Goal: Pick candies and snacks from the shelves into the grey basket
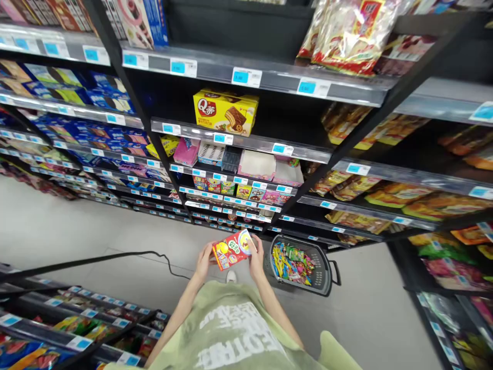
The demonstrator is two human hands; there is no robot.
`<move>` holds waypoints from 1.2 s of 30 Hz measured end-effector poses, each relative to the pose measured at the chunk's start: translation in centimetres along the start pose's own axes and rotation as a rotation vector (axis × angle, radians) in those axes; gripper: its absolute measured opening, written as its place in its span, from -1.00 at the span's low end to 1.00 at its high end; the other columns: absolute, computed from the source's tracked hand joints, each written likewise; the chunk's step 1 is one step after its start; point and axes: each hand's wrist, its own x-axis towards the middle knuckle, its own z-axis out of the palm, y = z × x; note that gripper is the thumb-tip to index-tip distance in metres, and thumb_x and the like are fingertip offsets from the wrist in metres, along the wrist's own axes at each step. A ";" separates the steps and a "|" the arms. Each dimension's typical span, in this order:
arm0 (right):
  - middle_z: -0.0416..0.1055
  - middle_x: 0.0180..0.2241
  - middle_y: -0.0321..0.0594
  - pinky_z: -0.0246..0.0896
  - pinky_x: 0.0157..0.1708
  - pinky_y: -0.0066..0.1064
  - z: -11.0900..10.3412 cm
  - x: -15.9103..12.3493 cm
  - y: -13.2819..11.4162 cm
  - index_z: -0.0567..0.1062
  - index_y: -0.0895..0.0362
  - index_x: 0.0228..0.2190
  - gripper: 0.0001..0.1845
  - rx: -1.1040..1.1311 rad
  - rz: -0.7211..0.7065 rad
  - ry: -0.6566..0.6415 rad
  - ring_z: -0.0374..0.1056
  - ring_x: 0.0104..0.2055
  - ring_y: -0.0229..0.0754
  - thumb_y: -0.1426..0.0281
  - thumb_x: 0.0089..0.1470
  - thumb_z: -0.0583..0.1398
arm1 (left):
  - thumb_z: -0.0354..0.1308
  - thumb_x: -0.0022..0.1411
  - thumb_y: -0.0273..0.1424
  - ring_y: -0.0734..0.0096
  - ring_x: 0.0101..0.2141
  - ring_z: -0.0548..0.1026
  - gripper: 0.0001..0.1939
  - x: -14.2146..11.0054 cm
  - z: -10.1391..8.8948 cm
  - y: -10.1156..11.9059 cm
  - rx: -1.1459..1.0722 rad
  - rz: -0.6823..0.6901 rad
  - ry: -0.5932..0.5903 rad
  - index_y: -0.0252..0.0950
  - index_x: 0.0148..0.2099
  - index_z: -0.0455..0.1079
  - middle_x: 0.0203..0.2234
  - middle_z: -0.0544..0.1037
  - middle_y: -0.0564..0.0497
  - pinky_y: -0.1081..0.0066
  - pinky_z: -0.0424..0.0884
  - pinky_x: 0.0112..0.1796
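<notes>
Between my two hands is a small red snack box with yellow pictures, green lettering and a white end, held tilted at waist height. My left hand grips its left end, with the fingers partly hidden behind it. At the right end, my right hand closes on the box with the thumb over its front. Directly ahead, a low shelf holds a row of similar small boxes in red, green, yellow and pink. A dark grey shopping basket with several colourful wrapped sweets stands on the floor right of my right hand.
A yellow cake box stands on a higher shelf. Open display cartons sit below it. Bagged snacks line the shelves at right, blue packs those at left. A black cable crosses the left side; another shelf unit stands at lower left.
</notes>
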 end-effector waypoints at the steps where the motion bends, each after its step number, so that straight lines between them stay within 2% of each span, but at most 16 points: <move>1: 0.53 -0.22 -0.19 0.32 -0.41 -0.41 -0.2 0.5 -0.5 0.35 0.04 0.01 -0.34 0.020 -0.006 0.035 0.47 -0.32 -0.11 0.05 -0.07 0.35 | 0.23 0.01 0.18 0.17 -0.26 0.56 -0.23 0.1 0.6 -0.1 0.004 -0.001 -0.019 -0.35 0.04 0.42 -0.19 0.58 -0.16 0.36 0.49 -0.42; 7: 0.53 -0.26 -0.16 0.35 -0.37 -0.35 -1.6 2.7 -2.2 0.41 0.09 -0.02 -0.28 0.110 -0.050 0.185 0.46 -0.33 -0.10 0.02 -0.18 0.40 | 0.32 0.01 0.09 0.12 -0.27 0.59 -0.28 -0.6 3.6 -2.5 -0.017 -0.032 -0.121 -0.35 0.03 0.36 -0.21 0.58 -0.17 0.17 0.57 -0.31; 13: 0.54 -0.28 -0.18 0.35 -0.36 -0.37 -2.7 3.7 -3.5 0.44 0.10 -0.05 -0.31 0.086 -0.078 0.179 0.46 -0.31 -0.11 0.04 -0.18 0.40 | 0.34 0.08 -0.01 0.11 -0.16 0.60 -0.30 -1.4 5.6 -4.5 -0.024 -0.047 -0.270 -0.35 0.12 0.30 -0.08 0.56 -0.24 0.16 0.53 -0.11; 18: 0.53 -0.29 -0.16 0.35 -0.38 -0.37 -3.5 4.2 -3.6 0.45 0.13 -0.09 -0.33 0.090 -0.109 0.177 0.46 -0.32 -0.12 0.02 -0.17 0.40 | 0.36 0.08 -0.08 0.14 -0.13 0.58 -0.31 -0.6 6.8 -5.2 0.072 0.028 -0.249 -0.36 0.12 0.29 -0.03 0.54 -0.25 0.18 0.52 -0.09; 24: 0.54 -0.27 -0.13 0.37 -0.39 -0.36 -4.0 4.5 -3.0 0.46 0.12 -0.14 -0.34 0.071 -0.059 0.151 0.48 -0.32 -0.08 0.01 -0.21 0.42 | 0.39 -0.07 0.04 0.13 -0.23 0.58 -0.25 -0.6 6.9 -6.3 0.130 0.026 -0.156 -0.35 0.01 0.32 -0.15 0.58 -0.22 0.23 0.53 -0.21; 28: 0.55 -0.25 -0.13 0.38 -0.37 -0.35 -3.3 4.2 -3.2 0.48 0.11 -0.16 -0.37 0.071 -0.054 0.142 0.48 -0.29 -0.06 0.01 -0.20 0.41 | 0.33 0.02 0.03 0.14 -0.22 0.57 -0.31 -1.1 6.8 -4.8 0.179 0.072 -0.132 -0.34 0.05 0.33 -0.13 0.57 -0.21 0.24 0.52 -0.22; 31: 0.55 -0.26 -0.14 0.38 -0.36 -0.35 -2.7 4.1 -3.4 0.48 0.12 -0.19 -0.38 0.055 -0.077 0.155 0.48 -0.27 -0.06 -0.01 -0.20 0.40 | 0.32 0.02 0.04 0.13 -0.22 0.57 -0.30 -1.2 6.7 -4.0 0.213 0.082 -0.126 -0.34 0.05 0.34 -0.16 0.58 -0.20 0.26 0.51 -0.24; 36: 0.54 -0.28 -0.16 0.38 -0.37 -0.37 -2.3 4.0 -3.1 0.49 0.12 -0.18 -0.38 0.044 -0.062 0.139 0.47 -0.27 -0.08 -0.02 -0.19 0.39 | 0.30 0.06 0.04 0.07 -0.13 0.56 -0.29 -1.1 5.9 -4.5 0.206 0.080 -0.134 -0.32 0.11 0.31 -0.09 0.56 -0.21 0.22 0.53 -0.16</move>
